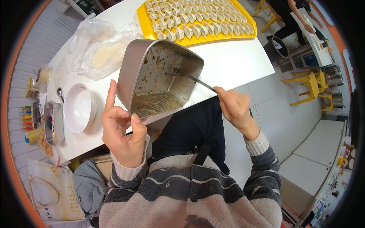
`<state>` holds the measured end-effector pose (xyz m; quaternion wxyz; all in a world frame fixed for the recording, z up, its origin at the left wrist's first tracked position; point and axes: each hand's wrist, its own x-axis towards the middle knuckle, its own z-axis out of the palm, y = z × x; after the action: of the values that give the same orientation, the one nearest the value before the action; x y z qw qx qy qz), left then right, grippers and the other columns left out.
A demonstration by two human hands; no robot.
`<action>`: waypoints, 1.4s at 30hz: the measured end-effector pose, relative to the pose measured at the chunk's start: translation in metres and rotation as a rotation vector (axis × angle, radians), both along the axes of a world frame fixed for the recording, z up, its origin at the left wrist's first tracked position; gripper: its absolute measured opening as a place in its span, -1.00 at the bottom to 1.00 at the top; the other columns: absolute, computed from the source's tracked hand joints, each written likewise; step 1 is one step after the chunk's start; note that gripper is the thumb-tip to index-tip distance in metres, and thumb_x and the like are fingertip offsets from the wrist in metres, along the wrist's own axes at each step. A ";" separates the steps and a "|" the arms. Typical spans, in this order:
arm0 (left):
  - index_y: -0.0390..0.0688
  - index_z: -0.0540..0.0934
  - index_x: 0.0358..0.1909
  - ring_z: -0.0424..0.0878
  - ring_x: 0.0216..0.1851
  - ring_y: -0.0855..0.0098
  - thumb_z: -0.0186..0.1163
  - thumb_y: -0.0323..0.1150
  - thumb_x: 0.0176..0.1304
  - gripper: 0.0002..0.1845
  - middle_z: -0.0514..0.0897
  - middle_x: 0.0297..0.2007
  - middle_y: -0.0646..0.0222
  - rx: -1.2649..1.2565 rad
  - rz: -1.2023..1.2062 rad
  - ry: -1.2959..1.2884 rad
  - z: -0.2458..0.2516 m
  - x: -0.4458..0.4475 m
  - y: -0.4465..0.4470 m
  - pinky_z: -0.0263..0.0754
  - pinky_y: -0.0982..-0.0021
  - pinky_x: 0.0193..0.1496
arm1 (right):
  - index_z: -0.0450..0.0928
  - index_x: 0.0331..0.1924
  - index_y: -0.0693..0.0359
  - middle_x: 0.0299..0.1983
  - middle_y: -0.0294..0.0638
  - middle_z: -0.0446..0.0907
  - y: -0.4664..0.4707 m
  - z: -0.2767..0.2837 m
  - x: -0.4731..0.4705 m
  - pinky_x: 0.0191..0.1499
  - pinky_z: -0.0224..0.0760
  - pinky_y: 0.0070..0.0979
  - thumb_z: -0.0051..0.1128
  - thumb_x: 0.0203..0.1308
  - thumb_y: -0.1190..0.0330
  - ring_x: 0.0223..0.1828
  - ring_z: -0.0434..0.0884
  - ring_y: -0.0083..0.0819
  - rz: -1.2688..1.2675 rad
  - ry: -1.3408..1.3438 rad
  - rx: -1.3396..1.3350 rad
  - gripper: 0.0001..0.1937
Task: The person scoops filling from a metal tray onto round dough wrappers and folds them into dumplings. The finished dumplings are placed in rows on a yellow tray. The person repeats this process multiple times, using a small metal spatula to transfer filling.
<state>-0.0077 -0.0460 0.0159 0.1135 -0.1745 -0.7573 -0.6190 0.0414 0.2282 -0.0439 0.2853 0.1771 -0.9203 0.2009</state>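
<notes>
My left hand (125, 131) grips the lower rim of a deep rectangular metal pan (125, 71), which is tilted so that its open side faces me. Bits of green and orange filling cling to the pan's inner walls. Between the fingers of my right hand (235, 107) is the thin handle of a metal utensil (201, 82); its far end is inside the pan against the wall. Beyond the pan, a yellow tray (196, 42) holds rows of folded dumplings (204, 30). Round dough wrappers (101, 56) lie in a clear plastic bag (88, 68) left of the pan.
On the white table (236, 62) at left stand a white bowl (78, 108), a spoon (59, 92) and a lined metal container (58, 122). Yellow stools (309, 85) and a dark bin (275, 50) are at right. Another person's hand (309, 28) rests at a far table.
</notes>
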 end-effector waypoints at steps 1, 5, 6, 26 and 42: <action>-0.31 0.25 -0.22 0.61 -0.02 0.39 0.05 -0.58 0.26 -0.83 0.16 0.38 -0.27 -0.001 -0.006 0.006 0.000 0.001 0.001 0.65 0.48 -0.17 | 0.59 -0.07 0.42 -0.63 -0.20 0.44 -0.001 -0.003 0.002 -0.61 0.26 -0.46 0.13 -0.10 0.76 -0.66 0.46 -0.36 0.007 0.020 -0.005 -0.60; -0.25 0.24 -0.22 0.56 0.09 0.34 -0.01 -0.59 0.30 -0.86 0.16 0.39 -0.21 -0.010 -0.022 0.004 -0.001 0.003 0.001 0.67 0.48 -0.14 | 0.59 -0.06 0.43 -0.65 -0.24 0.40 -0.012 -0.014 0.014 -0.64 0.24 -0.45 0.14 -0.15 0.75 -0.68 0.44 -0.39 0.102 -0.002 -0.049 -0.57; -0.22 0.23 -0.22 0.54 0.14 0.33 -0.03 -0.60 0.32 -0.87 0.17 0.39 -0.19 -0.025 -0.028 0.003 -0.001 0.004 0.001 0.68 0.48 -0.12 | 0.58 -0.06 0.43 -0.65 -0.24 0.40 -0.014 -0.015 0.017 -0.64 0.25 -0.46 0.14 -0.15 0.74 -0.68 0.44 -0.39 0.108 -0.024 -0.044 -0.57; -0.23 0.23 -0.24 0.51 0.16 0.27 0.11 -0.40 0.36 -0.77 0.10 0.39 -0.33 0.076 0.027 0.048 -0.033 0.021 -0.004 0.47 0.45 0.07 | 0.58 -0.06 0.45 -0.64 -0.19 0.42 -0.031 -0.025 0.043 -0.61 0.26 -0.45 0.12 -0.04 0.73 -0.69 0.44 -0.36 -0.023 -0.076 -0.258 -0.64; -0.23 0.16 -0.23 0.45 0.22 -0.09 0.16 -0.35 0.32 -0.66 -0.04 0.41 -0.25 0.274 0.022 0.004 -0.055 0.037 0.008 0.73 0.13 -0.06 | 0.62 -0.05 0.37 -0.68 -0.21 0.39 -0.045 -0.029 0.054 -0.61 0.16 -0.54 0.08 0.21 0.62 -0.73 0.36 -0.48 -0.151 -0.228 -0.590 -0.76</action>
<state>0.0296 -0.0383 -0.0386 0.1445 -0.1502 -0.6674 -0.7149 0.0952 0.1828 -0.0734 0.2336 -0.0057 -0.8590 0.4555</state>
